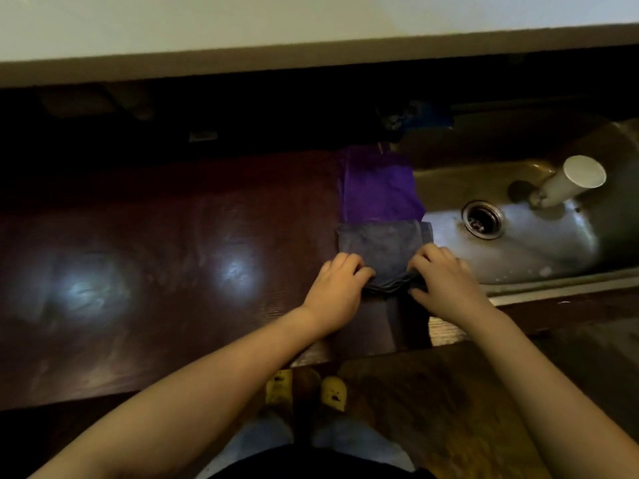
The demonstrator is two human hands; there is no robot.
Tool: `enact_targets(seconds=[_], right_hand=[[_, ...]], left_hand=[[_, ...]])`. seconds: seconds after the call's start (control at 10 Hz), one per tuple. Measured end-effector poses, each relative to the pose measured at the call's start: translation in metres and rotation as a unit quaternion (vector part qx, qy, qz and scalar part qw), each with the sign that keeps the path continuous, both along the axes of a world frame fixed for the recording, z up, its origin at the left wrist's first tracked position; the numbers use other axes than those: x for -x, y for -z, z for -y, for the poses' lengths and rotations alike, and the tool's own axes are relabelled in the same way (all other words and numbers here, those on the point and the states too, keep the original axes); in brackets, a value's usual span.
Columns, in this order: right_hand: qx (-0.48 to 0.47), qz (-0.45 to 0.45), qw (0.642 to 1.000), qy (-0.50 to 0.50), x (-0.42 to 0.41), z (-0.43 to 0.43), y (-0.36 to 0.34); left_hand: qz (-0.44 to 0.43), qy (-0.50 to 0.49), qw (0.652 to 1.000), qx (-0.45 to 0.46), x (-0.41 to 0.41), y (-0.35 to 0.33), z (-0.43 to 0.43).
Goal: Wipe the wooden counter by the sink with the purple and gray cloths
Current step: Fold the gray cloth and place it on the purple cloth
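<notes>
Both my hands, left (337, 288) and right (444, 283), grip one folded gray cloth (382, 252) on the dark counter (173, 271); one purple cloth (378, 184) lies behind.

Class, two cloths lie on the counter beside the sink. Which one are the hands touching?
The gray cloth, nearer the person; both hands grip its near edge. The purple cloth lies untouched behind it.

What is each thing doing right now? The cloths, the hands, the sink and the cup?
Gray cloth: folded, flat on the counter, near edge bunched.
Purple cloth: spread flat behind it, untouched.
Left hand: gripping the gray cloth.
Right hand: gripping the gray cloth.
Sink: wet.
Cup: tipped over in the sink.
</notes>
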State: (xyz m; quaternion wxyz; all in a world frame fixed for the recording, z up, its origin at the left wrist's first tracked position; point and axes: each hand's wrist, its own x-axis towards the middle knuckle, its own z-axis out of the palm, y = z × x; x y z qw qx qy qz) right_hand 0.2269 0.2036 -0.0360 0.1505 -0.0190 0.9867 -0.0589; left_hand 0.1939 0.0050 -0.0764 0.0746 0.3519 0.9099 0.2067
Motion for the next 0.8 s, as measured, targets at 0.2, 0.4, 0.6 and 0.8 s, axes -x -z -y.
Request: enact_targets(seconds=[0.2, 0.4, 0.6, 0.8], right_hand=[[0.01, 0.058, 0.998, -0.015, 0.028, 0.015, -0.017], [-0.012, 0.21, 0.976, -0.055, 0.057, 0.027, -0.014], [-0.066, 0.361, 0.93, -0.033, 0.097, 0.069, -0.047], [0.002, 0.389, 0.921, -0.003, 0.141, 0.112, -0.153]], left_hand=[[0.03, -0.008, 0.999, 0.011, -0.013, -0.011, -0.002], [0.127, 0.028, 0.99, 0.049, -0.01, -0.017, 0.011], [0.213, 0.007, 0.969, 0.122, 0.046, -0.051, 0.058], [0.37, -0.078, 0.901, 0.212, 0.126, -0.149, 0.106]])
